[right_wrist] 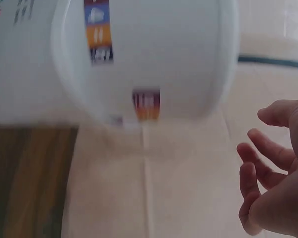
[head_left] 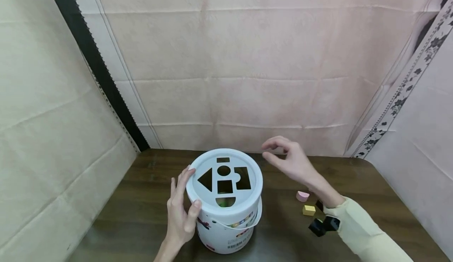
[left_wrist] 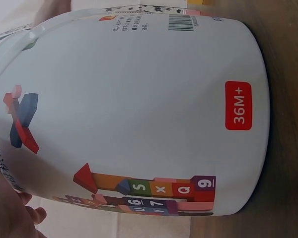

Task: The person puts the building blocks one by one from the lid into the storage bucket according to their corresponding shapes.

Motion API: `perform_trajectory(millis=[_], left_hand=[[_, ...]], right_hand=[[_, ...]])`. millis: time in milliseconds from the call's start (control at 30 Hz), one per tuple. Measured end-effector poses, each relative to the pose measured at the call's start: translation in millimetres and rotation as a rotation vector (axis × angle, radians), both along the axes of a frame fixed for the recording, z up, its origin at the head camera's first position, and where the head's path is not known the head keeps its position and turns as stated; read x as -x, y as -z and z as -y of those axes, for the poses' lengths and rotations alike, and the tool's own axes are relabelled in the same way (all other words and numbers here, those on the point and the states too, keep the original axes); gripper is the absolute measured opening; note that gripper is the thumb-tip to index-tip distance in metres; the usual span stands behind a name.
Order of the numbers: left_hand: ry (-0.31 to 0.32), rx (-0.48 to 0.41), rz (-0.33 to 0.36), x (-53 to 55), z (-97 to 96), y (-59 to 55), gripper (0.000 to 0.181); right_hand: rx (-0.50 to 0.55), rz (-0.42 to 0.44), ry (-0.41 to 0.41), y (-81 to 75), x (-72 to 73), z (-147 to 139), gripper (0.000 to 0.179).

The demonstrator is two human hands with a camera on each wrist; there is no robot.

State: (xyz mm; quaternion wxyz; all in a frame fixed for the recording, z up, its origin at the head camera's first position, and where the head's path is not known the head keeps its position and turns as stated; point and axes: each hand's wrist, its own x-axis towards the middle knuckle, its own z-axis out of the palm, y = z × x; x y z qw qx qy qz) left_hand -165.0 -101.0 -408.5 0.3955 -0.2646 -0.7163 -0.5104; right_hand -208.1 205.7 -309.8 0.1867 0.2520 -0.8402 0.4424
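— Left hand [head_left: 179, 214] first: it grasps the white bucket [head_left: 224, 236] just to its right, fingertips on the rim and thumb on the near side.
— Which way does the bucket stand?
— Upright, long axis vertical, lid [head_left: 245, 200] facing up. The triangular hole [head_left: 206, 179] points towards that hand.
— And the right hand [head_left: 291, 160]?
— Released, nothing in it, fingers loosely bent in the air, apart from the lid, which is to its left.
— What's near it?
— On the table [head_left: 283, 234], closer to the person than that hand: a pink block [head_left: 302, 196], then a yellow block [head_left: 309, 210].
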Motion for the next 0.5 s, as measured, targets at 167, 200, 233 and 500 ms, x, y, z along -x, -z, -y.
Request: perform_trajectory(millis=[167, 200, 233, 500], left_hand=[[-0.003, -0.009, 0.008, -0.3, 1.7, -1.3, 0.060], [-0.003, -0.009, 0.009, -0.3, 1.9, -1.4, 0.060], [-0.001, -0.011, 0.009, -0.2, 1.9, -1.3, 0.060], [0.010, -0.013, 0.006, 2.1, -1.1, 0.9, 0.060]], right_hand=[[0.009, -0.016, 0.089, 18.9, -7.3, -45, 0.015], [0.003, -0.017, 0.114, 24.1, -9.6, -53, 0.016], [-0.006, -0.011, 0.138, 29.5, -12.1, -61, 0.016], [-0.030, 0.094, 0.204, 64.9, -38.1, -117, 0.015]])
